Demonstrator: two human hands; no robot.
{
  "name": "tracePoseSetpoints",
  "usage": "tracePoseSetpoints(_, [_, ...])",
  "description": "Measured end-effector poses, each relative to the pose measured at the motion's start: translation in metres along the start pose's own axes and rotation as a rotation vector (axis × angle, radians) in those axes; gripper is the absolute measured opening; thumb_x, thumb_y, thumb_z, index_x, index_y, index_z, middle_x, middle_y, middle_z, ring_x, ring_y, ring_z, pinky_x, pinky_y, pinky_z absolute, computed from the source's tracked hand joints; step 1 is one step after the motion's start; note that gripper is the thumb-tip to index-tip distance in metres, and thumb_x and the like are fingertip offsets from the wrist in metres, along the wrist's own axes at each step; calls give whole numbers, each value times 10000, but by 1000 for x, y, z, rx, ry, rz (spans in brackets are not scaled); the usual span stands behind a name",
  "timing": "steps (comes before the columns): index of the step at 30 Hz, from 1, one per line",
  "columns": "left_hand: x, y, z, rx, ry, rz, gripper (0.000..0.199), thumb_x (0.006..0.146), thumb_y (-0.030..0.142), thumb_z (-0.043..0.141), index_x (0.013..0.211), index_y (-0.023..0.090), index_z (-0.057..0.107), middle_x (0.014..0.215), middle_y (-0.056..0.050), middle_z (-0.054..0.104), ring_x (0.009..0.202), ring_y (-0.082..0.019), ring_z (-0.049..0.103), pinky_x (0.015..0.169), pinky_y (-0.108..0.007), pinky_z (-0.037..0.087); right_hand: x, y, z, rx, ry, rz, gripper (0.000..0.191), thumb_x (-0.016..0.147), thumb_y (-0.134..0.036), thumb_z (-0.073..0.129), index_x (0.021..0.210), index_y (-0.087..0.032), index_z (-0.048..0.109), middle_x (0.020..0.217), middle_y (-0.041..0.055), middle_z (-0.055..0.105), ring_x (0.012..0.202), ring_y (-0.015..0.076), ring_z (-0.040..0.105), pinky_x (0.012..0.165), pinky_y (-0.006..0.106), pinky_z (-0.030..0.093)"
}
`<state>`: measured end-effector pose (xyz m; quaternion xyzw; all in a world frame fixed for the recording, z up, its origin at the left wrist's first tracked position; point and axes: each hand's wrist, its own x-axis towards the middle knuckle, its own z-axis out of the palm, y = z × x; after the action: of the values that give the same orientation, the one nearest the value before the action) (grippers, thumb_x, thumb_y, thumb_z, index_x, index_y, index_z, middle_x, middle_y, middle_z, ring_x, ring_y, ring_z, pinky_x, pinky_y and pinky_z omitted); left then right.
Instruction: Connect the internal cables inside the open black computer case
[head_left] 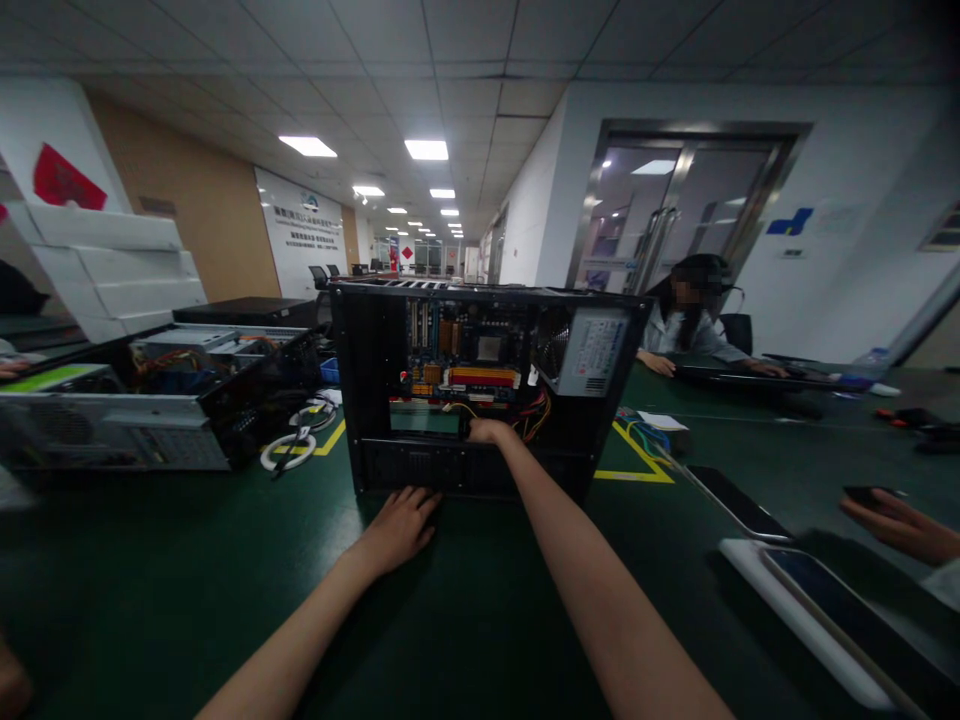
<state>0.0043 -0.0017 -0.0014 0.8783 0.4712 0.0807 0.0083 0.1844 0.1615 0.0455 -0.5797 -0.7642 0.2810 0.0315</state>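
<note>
A black computer case (435, 465) stands on the green table in front of me, its side uncovered. Inside it are a motherboard (442, 340), red and yellow memory modules (481, 378), a grey power supply (595, 350) and loose coloured cables (538, 415). My right hand (487, 431) reaches into the lower middle of the case, fingers curled at a small dark part beside a thin yellow wire. What the fingertips grip is too dark to make out. At the case's lower front edge, my left hand (403, 522) lies palm down on the table, fingers stretched, holding nothing.
To the left lies another opened computer case (150, 420), with white coiled cables (289, 452) beside it. Phones (739, 503) and a white slab-shaped object (806, 620) are on the right. A co-worker (694, 310) sits behind; another person's hand (900, 525) enters from the right.
</note>
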Motion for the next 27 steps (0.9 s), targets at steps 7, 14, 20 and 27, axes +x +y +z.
tracePoseSetpoints(7, [0, 1, -1, 11, -2, -7, 459, 763, 272, 395, 1213, 243, 308, 1172, -55, 417, 1071, -220, 362, 879, -377, 302, -17, -9, -4, 306, 149, 72, 95, 719, -158, 485, 689, -104, 557, 520, 15, 545, 464, 93, 520, 467, 184, 400])
tracePoseSetpoints(14, [0, -2, 0, 7, 15, 8, 467, 761, 260, 391, 1217, 249, 293, 1189, -48, 405, 1078, -218, 360, 881, -380, 301, -27, -7, -13, 839, 275, 315, 136, 769, -158, 419, 904, -173, 435, 556, -34, 475, 387, 64, 466, 456, 225, 428])
tracePoseSetpoints(20, [-1, -1, 0, 9, 15, 4, 464, 763, 263, 390, 1218, 247, 295, 1189, -52, 406, 1079, -215, 359, 877, -378, 307, -23, 4, -17, 1167, 211, 350, 32, 797, -173, 368, 790, -179, 399, 617, -30, 442, 493, 56, 479, 534, 227, 448])
tracePoseSetpoints(27, [-1, -1, -1, 7, 6, -2, 467, 757, 260, 399, 1214, 249, 305, 1199, -50, 402, 1081, -219, 360, 882, -380, 306, -20, 8, -21, 1362, 150, 376, 111, 809, -157, 332, 712, -161, 386, 706, 3, 434, 579, 72, 499, 555, 222, 438])
